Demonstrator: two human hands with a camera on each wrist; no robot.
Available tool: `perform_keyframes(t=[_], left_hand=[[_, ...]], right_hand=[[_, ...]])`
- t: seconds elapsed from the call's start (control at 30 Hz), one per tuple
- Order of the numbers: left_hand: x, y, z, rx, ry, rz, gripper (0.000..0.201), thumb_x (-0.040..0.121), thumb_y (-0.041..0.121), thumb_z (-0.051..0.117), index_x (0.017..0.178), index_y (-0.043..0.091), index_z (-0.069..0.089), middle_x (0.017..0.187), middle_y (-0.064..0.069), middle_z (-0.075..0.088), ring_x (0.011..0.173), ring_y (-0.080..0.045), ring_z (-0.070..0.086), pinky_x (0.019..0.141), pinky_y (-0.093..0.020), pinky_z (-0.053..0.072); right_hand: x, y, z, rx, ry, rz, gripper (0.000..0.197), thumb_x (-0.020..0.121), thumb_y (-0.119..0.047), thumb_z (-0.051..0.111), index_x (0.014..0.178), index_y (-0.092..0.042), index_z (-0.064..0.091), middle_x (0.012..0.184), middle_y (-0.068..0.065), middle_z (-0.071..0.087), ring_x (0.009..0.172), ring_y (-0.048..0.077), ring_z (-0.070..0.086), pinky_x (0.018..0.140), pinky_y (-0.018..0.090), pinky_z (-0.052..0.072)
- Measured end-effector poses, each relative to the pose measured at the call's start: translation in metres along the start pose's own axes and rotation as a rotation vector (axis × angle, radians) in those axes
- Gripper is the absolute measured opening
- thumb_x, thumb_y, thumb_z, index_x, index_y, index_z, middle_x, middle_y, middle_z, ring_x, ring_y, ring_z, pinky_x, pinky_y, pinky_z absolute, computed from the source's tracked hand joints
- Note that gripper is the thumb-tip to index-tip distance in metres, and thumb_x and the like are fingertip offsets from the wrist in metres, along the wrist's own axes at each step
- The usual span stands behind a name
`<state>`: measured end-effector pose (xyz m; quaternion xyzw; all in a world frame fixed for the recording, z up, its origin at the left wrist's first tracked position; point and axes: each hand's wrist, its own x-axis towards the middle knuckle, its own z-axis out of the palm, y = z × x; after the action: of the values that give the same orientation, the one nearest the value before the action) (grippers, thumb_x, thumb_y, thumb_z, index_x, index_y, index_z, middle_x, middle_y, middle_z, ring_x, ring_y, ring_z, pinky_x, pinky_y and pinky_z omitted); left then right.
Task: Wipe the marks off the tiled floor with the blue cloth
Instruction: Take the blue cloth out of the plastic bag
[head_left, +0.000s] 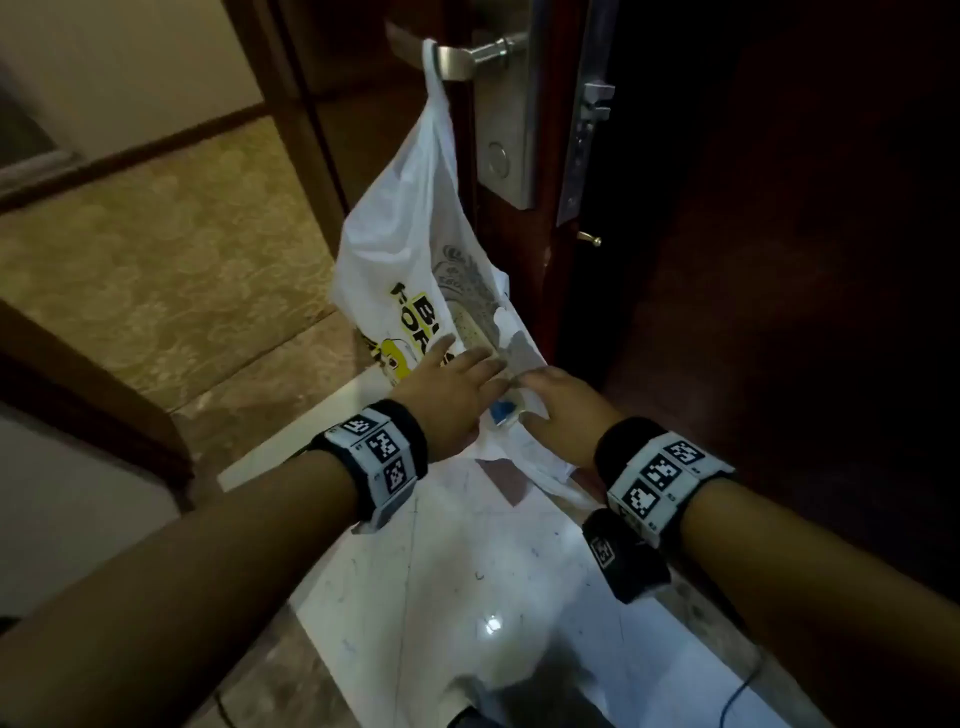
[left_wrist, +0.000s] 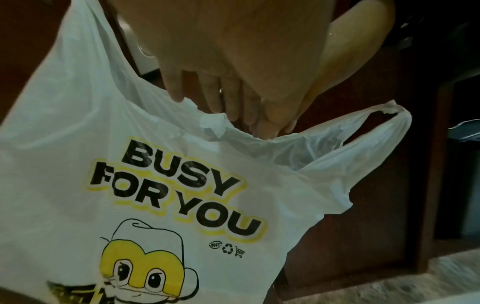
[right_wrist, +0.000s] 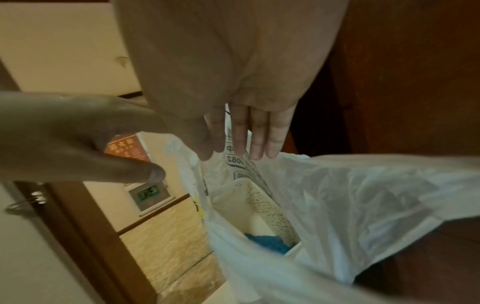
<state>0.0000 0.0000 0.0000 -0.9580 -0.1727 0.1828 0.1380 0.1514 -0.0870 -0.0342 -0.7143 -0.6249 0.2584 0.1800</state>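
A white plastic bag (head_left: 415, 249) printed "BUSY FOR YOU" (left_wrist: 155, 185) hangs by one loop from the door handle (head_left: 467, 57). Inside it, the blue cloth (right_wrist: 270, 244) lies in a white speckled box (right_wrist: 249, 205); a bit of the blue cloth (head_left: 503, 413) shows between my hands. My left hand (head_left: 467, 374) reaches the bag's rim with straight fingers (left_wrist: 228, 102) touching the plastic. My right hand (head_left: 545, 395) hovers over the bag's mouth, fingers (right_wrist: 259, 133) straight, holding nothing. The white tiled floor (head_left: 467, 545) below bears small dark marks (head_left: 478, 574).
The dark wooden door (head_left: 779, 260) stands open on the right with its metal lock plate (head_left: 504, 130). Patterned beige carpet (head_left: 182, 249) lies beyond the threshold. A brown door frame (head_left: 78, 395) is at the left. A thin cable (head_left: 737, 696) runs over the tiles at the bottom right.
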Motion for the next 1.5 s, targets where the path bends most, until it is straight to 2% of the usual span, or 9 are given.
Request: perform_keyframes(t=[0.37, 0.5, 0.57, 0.67, 0.77, 0.9, 1.17, 1.37, 1.5], left_hand=[[0.033, -0.044, 0.016, 0.148, -0.015, 0.082, 0.054, 0.098, 0.032, 0.041, 0.149, 0.019, 0.026, 0.158, -0.005, 0.021, 0.147, -0.024, 0.014, 0.116, -0.055, -0.001], [0.037, -0.054, 0.029, 0.201, -0.04, 0.128, 0.045, 0.098, 0.029, 0.042, 0.143, 0.022, 0.039, 0.15, -0.002, 0.037, 0.145, -0.024, 0.021, 0.115, -0.055, -0.007], [0.039, -0.063, 0.041, 0.214, 0.035, 0.191, 0.037, 0.094, 0.022, 0.05, 0.131, 0.023, 0.054, 0.132, 0.0, 0.055, 0.135, -0.025, 0.039, 0.114, -0.056, -0.007], [0.039, -0.077, 0.048, 0.299, 0.196, 0.329, 0.023, 0.07, 0.011, 0.075, 0.089, 0.023, 0.072, 0.078, 0.003, 0.066, 0.084, -0.024, 0.064, 0.11, -0.061, 0.023], [0.038, -0.088, 0.053, 0.302, 0.265, 0.426, 0.023, 0.059, 0.004, 0.079, 0.073, 0.021, 0.071, 0.062, 0.002, 0.06, 0.065, -0.023, 0.06, 0.098, -0.058, 0.045], [0.033, -0.103, 0.058, 0.274, 0.244, 0.48, 0.025, 0.055, 0.011, 0.083, 0.069, 0.027, 0.071, 0.065, 0.007, 0.062, 0.066, -0.02, 0.061, 0.099, -0.053, 0.044], [0.025, -0.124, 0.076, 0.131, 0.418, 0.552, 0.03, 0.077, 0.007, 0.053, 0.091, 0.022, 0.074, 0.09, 0.005, 0.072, 0.084, -0.02, 0.068, 0.101, -0.052, 0.043], [0.029, -0.129, 0.085, 0.087, 0.486, 0.573, 0.033, 0.08, 0.006, 0.052, 0.1, 0.02, 0.074, 0.094, 0.003, 0.073, 0.088, -0.019, 0.068, 0.103, -0.052, 0.038], [0.032, -0.127, 0.087, 0.058, 0.537, 0.601, 0.04, 0.084, 0.009, 0.042, 0.099, 0.025, 0.075, 0.097, 0.007, 0.072, 0.1, -0.017, 0.058, 0.098, -0.049, 0.044]], right_hand=[[0.036, 0.013, 0.004, -0.017, -0.056, 0.082, 0.05, 0.091, -0.019, 0.052, 0.14, -0.019, 0.038, 0.141, 0.007, 0.04, 0.126, 0.023, 0.042, 0.105, 0.028, 0.035], [0.049, 0.012, 0.01, -0.057, -0.143, 0.089, 0.046, 0.093, -0.016, 0.047, 0.138, -0.018, 0.037, 0.136, 0.01, 0.041, 0.12, 0.026, 0.045, 0.101, 0.032, 0.038], [0.057, 0.011, 0.012, -0.095, -0.194, 0.113, 0.045, 0.094, -0.015, 0.044, 0.138, -0.016, 0.037, 0.136, 0.01, 0.042, 0.121, 0.025, 0.044, 0.1, 0.029, 0.035], [0.071, 0.011, 0.019, -0.108, -0.205, 0.14, 0.047, 0.095, -0.013, 0.043, 0.141, -0.012, 0.033, 0.137, 0.011, 0.041, 0.123, 0.024, 0.042, 0.099, 0.019, 0.025], [0.087, 0.003, 0.027, -0.072, -0.232, 0.193, 0.048, 0.096, -0.015, 0.042, 0.141, -0.008, 0.029, 0.134, 0.01, 0.042, 0.12, 0.02, 0.043, 0.092, 0.01, 0.022], [0.117, -0.006, 0.044, -0.114, -0.312, 0.278, 0.041, 0.093, -0.02, 0.043, 0.133, -0.012, 0.039, 0.126, 0.009, 0.045, 0.117, 0.027, 0.047, 0.1, 0.036, 0.038], [0.145, -0.007, 0.072, -0.169, -0.356, 0.337, 0.047, 0.093, -0.024, 0.046, 0.137, -0.019, 0.033, 0.13, 0.008, 0.038, 0.114, 0.031, 0.048, 0.095, 0.042, 0.043], [0.162, 0.013, 0.102, -0.201, -0.374, 0.341, 0.051, 0.091, -0.028, 0.051, 0.139, -0.025, 0.033, 0.13, 0.01, 0.038, 0.113, 0.034, 0.05, 0.09, 0.042, 0.046], [0.162, 0.035, 0.121, -0.301, -0.421, 0.293, 0.058, 0.094, -0.027, 0.047, 0.146, -0.028, 0.021, 0.154, 0.008, 0.012, 0.134, 0.032, 0.031, 0.103, 0.043, 0.036]])
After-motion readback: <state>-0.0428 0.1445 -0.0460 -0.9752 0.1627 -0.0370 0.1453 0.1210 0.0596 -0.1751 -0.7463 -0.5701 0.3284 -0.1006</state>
